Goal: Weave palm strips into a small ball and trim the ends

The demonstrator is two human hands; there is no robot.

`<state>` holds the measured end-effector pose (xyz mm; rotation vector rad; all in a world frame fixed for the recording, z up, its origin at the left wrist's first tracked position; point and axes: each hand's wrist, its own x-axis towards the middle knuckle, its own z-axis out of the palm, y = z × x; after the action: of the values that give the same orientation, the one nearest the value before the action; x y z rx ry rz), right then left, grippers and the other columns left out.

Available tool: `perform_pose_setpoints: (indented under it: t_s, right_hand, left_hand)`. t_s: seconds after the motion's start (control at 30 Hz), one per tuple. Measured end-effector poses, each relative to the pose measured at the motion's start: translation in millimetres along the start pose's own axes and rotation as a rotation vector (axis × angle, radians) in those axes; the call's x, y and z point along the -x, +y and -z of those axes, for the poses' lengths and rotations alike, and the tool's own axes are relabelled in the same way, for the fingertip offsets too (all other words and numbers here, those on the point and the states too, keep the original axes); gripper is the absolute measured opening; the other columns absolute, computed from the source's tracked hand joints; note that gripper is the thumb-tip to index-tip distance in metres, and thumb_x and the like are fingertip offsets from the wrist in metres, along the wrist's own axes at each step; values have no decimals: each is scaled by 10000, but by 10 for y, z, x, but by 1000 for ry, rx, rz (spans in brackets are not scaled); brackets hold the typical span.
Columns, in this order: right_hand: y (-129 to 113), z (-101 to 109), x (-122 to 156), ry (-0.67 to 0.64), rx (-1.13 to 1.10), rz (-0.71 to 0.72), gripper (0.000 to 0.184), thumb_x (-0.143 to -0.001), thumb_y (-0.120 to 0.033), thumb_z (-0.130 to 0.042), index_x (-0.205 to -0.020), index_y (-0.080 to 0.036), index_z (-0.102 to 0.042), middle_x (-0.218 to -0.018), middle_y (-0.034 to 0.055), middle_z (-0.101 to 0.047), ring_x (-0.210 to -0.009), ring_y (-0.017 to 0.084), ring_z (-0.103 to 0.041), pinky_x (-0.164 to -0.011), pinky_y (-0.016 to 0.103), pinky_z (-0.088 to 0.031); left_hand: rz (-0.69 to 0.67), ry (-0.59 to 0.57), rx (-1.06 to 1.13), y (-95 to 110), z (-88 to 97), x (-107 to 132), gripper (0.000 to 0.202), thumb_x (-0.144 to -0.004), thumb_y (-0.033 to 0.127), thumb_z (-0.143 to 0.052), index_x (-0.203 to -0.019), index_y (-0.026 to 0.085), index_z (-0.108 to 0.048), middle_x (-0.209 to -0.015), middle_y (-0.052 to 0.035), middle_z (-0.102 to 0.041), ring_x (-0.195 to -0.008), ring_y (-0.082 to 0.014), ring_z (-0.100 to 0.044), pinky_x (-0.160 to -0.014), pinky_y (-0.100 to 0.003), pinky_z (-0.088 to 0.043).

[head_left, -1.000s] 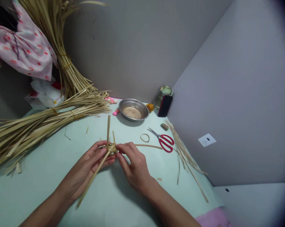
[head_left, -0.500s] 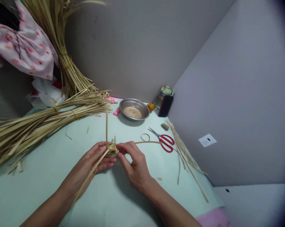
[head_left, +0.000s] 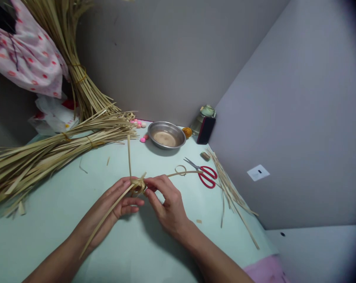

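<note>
A small woven straw piece point(head_left: 139, 184) is held between my two hands above the pale green table. My left hand point(head_left: 117, 202) grips its left side with thumb and index finger, the lower fingers loosely curled beneath. My right hand point(head_left: 166, 200) pinches its right edge between thumb and fingertips. Long strips stick out of the piece: one strip point(head_left: 129, 155) stands upright, another strip point(head_left: 107, 215) runs down over my left wrist, and a third strip point(head_left: 182, 173) reaches right toward the scissors. Fingertips partly cover the weave.
Red-handled scissors point(head_left: 207, 177) lie to the right, near loose straw strips point(head_left: 233, 196). Behind stand a metal bowl of liquid point(head_left: 166, 146), a phone point(head_left: 206, 130) and a jar point(head_left: 200, 120). Bundled straw point(head_left: 56, 153) covers the left side, near pink pieces point(head_left: 142, 139).
The woven piece has turned slightly in my hands, and its upright strip leans more to the left. The strip over my left wrist has swung left. The whole view has shifted a little.
</note>
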<state>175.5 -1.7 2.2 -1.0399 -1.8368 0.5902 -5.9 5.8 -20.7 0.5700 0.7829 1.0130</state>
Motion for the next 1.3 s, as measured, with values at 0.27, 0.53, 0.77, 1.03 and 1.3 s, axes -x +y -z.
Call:
perform_pose_setpoints:
  t_s: [0.27, 0.53, 0.77, 1.03, 1.3]
  right_hand:
    - [-45, 5, 11, 6, 5, 57, 269, -960, -89, -551, -1182, -196, -660, -1023, 79, -671, -932, 168, -652, -832, 288, -543]
    - [-13, -8, 2, -6, -3, -43, 203, -941, -162, -640, -1139, -203, -653, -979, 57, -657, -892, 178, -634, -811, 309, -529]
    - [9, -52, 15, 20, -24, -115, 243, -849, -297, -788, -941, -208, -581, -921, 26, -633, -850, 187, -607, -784, 332, -519]
    - [-18, -12, -5, 9, 1, -45, 144, -913, -255, -711, -919, -217, -572, -904, 22, -617, -840, 176, -582, -759, 314, -494]
    - [-14, -24, 20, 1, 9, -33, 89, -924, -170, -652, -978, -209, -593, -936, 40, -630, -865, 181, -592, -778, 319, -503]
  left_hand:
    - [7, -32, 29, 7, -10, -4, 188, -986, 204, -576, -1092, 218, -731, -1002, -43, -801, -730, -198, -793, -634, -282, -670]
    - [-22, 16, 23, 75, -116, 66, 137, -940, 240, -671, -1072, 222, -705, -1083, -49, -792, -1029, -206, -747, -918, -292, -613]
    - [-21, 41, -53, 100, -148, 105, 239, -891, 293, -735, -1115, 254, -664, -1140, -35, -785, -1135, -235, -709, -925, -290, -576]
    - [-1, -11, 29, 118, -155, 111, 190, -903, 209, -701, -1089, 238, -672, -1151, -44, -789, -1058, -216, -738, -904, -278, -577]
    - [33, 41, -7, 87, -110, 74, 175, -943, 216, -658, -1117, 229, -670, -1113, -56, -784, -900, -188, -761, -795, -294, -639]
